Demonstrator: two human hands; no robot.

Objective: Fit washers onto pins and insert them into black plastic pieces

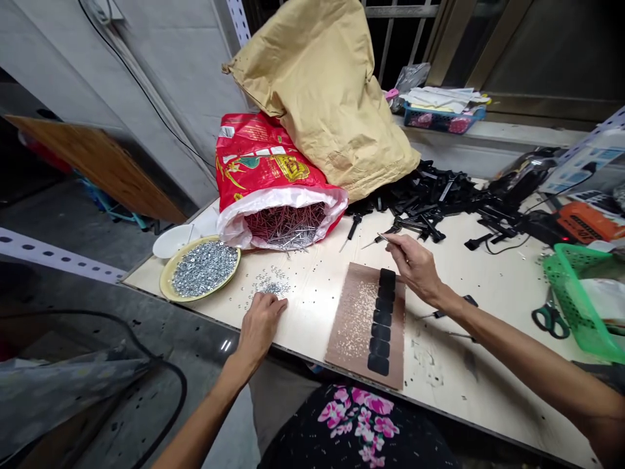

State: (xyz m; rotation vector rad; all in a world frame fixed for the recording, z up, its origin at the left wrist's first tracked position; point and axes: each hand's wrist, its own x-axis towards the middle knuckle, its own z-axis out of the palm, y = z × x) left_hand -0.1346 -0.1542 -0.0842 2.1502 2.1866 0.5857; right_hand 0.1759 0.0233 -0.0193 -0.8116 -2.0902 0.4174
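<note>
My left hand [262, 320] rests on the table with its fingers bent together at the edge of a loose pile of small shiny metal washers [274, 286]. What its fingertips pinch, if anything, is hidden. Above the top right of a brown board [336, 352], my right hand [416, 266] pinches a thin metal pin [383, 236] that points left. A column of black rounded-square pieces [383, 318] lies on the board, beside a patch of pale specks. Black parts with thin metal shafts [352, 229] lie just beyond the board.
A yellow bowl [168, 286] of metal washers stands left, beside a white dish [168, 242]. Behind are a red bag [273, 163] of long thin pins, a brown paper sack [332, 98] and heaped black parts [430, 195]. Scissors [551, 316] and a green basket [576, 312] lie right.
</note>
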